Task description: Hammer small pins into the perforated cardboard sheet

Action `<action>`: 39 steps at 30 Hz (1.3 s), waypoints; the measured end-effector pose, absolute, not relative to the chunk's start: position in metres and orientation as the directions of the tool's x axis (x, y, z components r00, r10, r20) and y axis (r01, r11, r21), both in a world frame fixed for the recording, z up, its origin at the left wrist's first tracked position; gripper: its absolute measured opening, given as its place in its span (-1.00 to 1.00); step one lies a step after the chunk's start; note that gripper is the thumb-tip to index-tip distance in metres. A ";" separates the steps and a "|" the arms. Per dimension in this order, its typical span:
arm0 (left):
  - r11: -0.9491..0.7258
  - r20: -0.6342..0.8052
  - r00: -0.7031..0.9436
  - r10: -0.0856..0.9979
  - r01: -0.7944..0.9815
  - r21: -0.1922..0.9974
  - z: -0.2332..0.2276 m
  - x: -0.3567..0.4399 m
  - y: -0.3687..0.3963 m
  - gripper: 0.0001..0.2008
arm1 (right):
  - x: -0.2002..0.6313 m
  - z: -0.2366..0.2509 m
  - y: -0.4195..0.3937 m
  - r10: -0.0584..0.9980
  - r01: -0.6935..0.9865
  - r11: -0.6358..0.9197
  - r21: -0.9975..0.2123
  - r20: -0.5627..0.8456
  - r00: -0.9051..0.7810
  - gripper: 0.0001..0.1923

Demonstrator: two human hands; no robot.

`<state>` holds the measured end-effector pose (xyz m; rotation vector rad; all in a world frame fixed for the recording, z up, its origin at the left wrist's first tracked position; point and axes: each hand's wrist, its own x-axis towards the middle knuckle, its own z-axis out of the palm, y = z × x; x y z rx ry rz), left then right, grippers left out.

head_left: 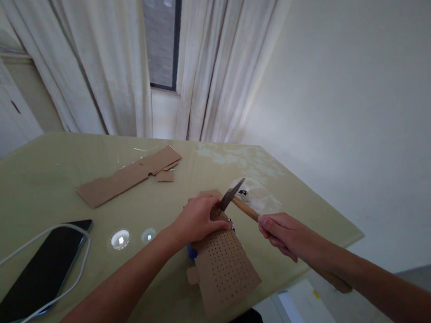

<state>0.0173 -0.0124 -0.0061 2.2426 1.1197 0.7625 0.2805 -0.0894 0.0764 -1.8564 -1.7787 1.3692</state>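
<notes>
Our right hand (283, 233) is wrapped around the wooden handle of a hammer (237, 199), whose dark head sits just above our left hand (201, 217). That hand is pressed down, fingers curled, on the top of a perforated cardboard piece (224, 270), seemingly to pin it flat on the bench (34, 185). Whether it pinches something small we cannot tell. Farther left lie cardboard strips (127, 176), a phone (41, 272) and a white cable (78, 264).

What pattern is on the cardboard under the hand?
Rows of small holes on brown cardboard, seen in the head view.
</notes>
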 end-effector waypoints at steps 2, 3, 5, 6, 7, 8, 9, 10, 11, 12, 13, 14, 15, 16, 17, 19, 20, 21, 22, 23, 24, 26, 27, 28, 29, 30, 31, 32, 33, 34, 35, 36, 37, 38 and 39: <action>-0.521 0.255 0.494 0.831 0.531 0.668 -0.007 0.017 -0.013 -0.59 | 0.280 0.079 -0.090 0.889 0.646 -0.226 -0.729 -0.426 -0.169 -0.33; -0.520 0.256 0.494 0.831 0.526 0.673 -0.008 0.017 -0.013 -0.57 | 0.280 0.081 -0.090 0.900 0.634 -0.213 -0.744 -0.402 -0.169 -0.33; -0.525 0.261 0.497 0.827 0.518 0.676 -0.008 0.017 -0.013 -0.53 | 0.282 0.083 -0.090 0.921 0.606 -0.180 -0.775 -0.349 -0.173 -0.34; -0.525 0.262 0.498 0.827 0.517 0.676 -0.009 0.017 -0.013 -0.52 | 0.284 0.083 -0.090 0.926 0.597 -0.170 -0.784 -0.335 -0.176 -0.34; -0.525 0.260 0.499 0.827 0.518 0.675 -0.008 0.017 -0.013 -0.52 | 0.285 0.081 -0.090 0.926 0.595 -0.169 -0.786 -0.334 -0.178 -0.34; -0.524 0.257 0.500 0.827 0.521 0.674 -0.008 0.017 -0.013 -0.53 | 0.286 0.078 -0.090 0.919 0.604 -0.179 -0.777 -0.350 -0.178 -0.34; -0.522 0.254 0.499 0.829 0.527 0.670 -0.007 0.017 -0.013 -0.54 | 0.287 0.074 -0.090 0.907 0.621 -0.195 -0.759 -0.380 -0.180 -0.33; -0.522 0.251 0.498 0.830 0.535 0.665 -0.006 0.017 -0.013 -0.55 | 0.287 0.069 -0.091 0.891 0.640 -0.213 -0.738 -0.415 -0.182 -0.32; -0.523 0.248 0.500 0.829 0.540 0.659 -0.006 0.017 -0.013 -0.56 | 0.287 0.063 -0.091 0.876 0.658 -0.230 -0.717 -0.446 -0.181 -0.31; -0.527 0.248 0.504 0.827 0.543 0.654 -0.005 0.017 -0.013 -0.56 | 0.286 0.058 -0.091 0.867 0.670 -0.242 -0.702 -0.466 -0.176 -0.31; -0.530 0.248 0.508 0.825 0.543 0.651 -0.005 0.017 -0.013 -0.57 | 0.286 0.055 -0.092 0.864 0.673 -0.253 -0.695 -0.475 -0.165 -0.32; -0.531 0.247 0.509 0.824 0.543 0.651 -0.004 0.017 -0.013 -0.57 | 0.285 0.052 -0.092 0.868 0.669 -0.260 -0.697 -0.473 -0.154 -0.32; -0.530 0.246 0.510 0.824 0.542 0.652 -0.005 0.017 -0.013 -0.58 | 0.285 0.051 -0.092 0.877 0.657 -0.261 -0.707 -0.459 -0.145 -0.33; -0.528 0.246 0.508 0.826 0.541 0.654 -0.005 0.017 -0.014 -0.58 | 0.285 0.051 -0.093 0.887 0.645 -0.256 -0.720 -0.440 -0.139 -0.33; -0.522 0.245 0.502 0.830 0.543 0.658 -0.006 0.017 -0.014 -0.57 | 0.285 0.053 -0.093 0.898 0.631 -0.246 -0.735 -0.418 -0.136 -0.33; -0.510 0.245 0.488 0.838 0.541 0.668 -0.008 0.017 -0.014 -0.51 | 0.286 0.056 -0.092 0.917 0.603 -0.216 -0.768 -0.371 -0.144 -0.32; -0.503 0.243 0.481 0.842 0.537 0.678 -0.008 0.017 -0.014 -0.48 | 0.287 0.057 -0.092 0.923 0.591 -0.207 -0.780 -0.356 -0.147 -0.31; -0.495 0.241 0.477 0.845 0.530 0.688 -0.008 0.017 -0.014 -0.45 | 0.289 0.057 -0.091 0.925 0.584 -0.203 -0.786 -0.350 -0.150 -0.31; -0.488 0.238 0.473 0.848 0.522 0.700 -0.008 0.017 -0.014 -0.42 | 0.290 0.056 -0.091 0.923 0.585 -0.203 -0.785 -0.352 -0.152 -0.31; -0.481 0.236 0.471 0.850 0.512 0.711 -0.008 0.017 -0.014 -0.38 | 0.291 0.054 -0.091 0.917 0.596 -0.206 -0.776 -0.366 -0.159 -0.32; -0.477 0.237 0.468 0.851 0.502 0.721 -0.008 0.017 -0.014 -0.34 | 0.291 0.051 -0.091 0.908 0.617 -0.209 -0.759 -0.385 -0.165 -0.32; -0.479 0.250 0.462 0.851 0.487 0.731 -0.007 0.017 -0.015 -0.28 | 0.291 0.046 -0.091 0.894 0.662 -0.208 -0.720 -0.415 -0.171 -0.32; -0.484 0.260 0.460 0.849 0.481 0.731 -0.006 0.017 -0.015 -0.27 | 0.290 0.044 -0.091 0.892 0.678 -0.202 -0.707 -0.419 -0.171 -0.32; -0.489 0.267 0.460 0.847 0.478 0.729 -0.006 0.016 -0.016 -0.28 | 0.289 0.044 -0.092 0.894 0.682 -0.196 -0.705 -0.414 -0.171 -0.32; -0.495 0.272 0.463 0.844 0.475 0.727 -0.005 0.016 -0.016 -0.31 | 0.288 0.044 -0.092 0.900 0.673 -0.191 -0.714 -0.401 -0.171 -0.33; -0.500 0.275 0.467 0.840 0.472 0.726 -0.005 0.016 -0.016 -0.34 | 0.286 0.045 -0.093 0.907 0.656 -0.186 -0.732 -0.384 -0.172 -0.34; -0.505 0.278 0.472 0.837 0.467 0.726 -0.005 0.015 -0.016 -0.35 | 0.285 0.047 -0.094 0.912 0.634 -0.184 -0.751 -0.370 -0.175 -0.34; -0.511 0.283 0.477 0.832 0.461 0.725 -0.004 0.015 -0.016 -0.36 | 0.284 0.048 -0.094 0.916 0.613 -0.183 -0.769 -0.359 -0.177 -0.34; -0.517 0.289 0.481 0.828 0.455 0.725 -0.005 0.015 -0.016 -0.36 | 0.284 0.049 -0.095 0.918 0.597 -0.185 -0.780 -0.354 -0.177 -0.34; -0.523 0.293 0.485 0.824 0.451 0.723 -0.005 0.015 -0.015 -0.35 | 0.284 0.050 -0.095 0.917 0.593 -0.190 -0.783 -0.357 -0.178 -0.34; -0.525 0.294 0.487 0.823 0.450 0.722 -0.005 0.015 -0.015 -0.35 | 0.284 0.049 -0.095 0.910 0.601 -0.199 -0.774 -0.373 -0.180 -0.34; -0.524 0.291 0.488 0.823 0.454 0.721 -0.005 0.015 -0.015 -0.34 | 0.285 0.048 -0.095 0.900 0.618 -0.211 -0.758 -0.398 -0.180 -0.33; -0.522 0.287 0.488 0.824 0.460 0.718 -0.006 0.015 -0.015 -0.34 | 0.285 0.047 -0.095 0.889 0.636 -0.223 -0.739 -0.422 -0.179 -0.33; -0.521 0.282 0.491 0.825 0.466 0.715 -0.006 0.015 -0.014 -0.34 | 0.286 0.045 -0.094 0.880 0.651 -0.230 -0.724 -0.440 -0.178 -0.33; -0.520 0.278 0.491 0.826 0.471 0.713 -0.007 0.016 -0.014 -0.34 | 0.286 0.043 -0.093 0.875 0.661 -0.234 -0.713 -0.451 -0.176 -0.33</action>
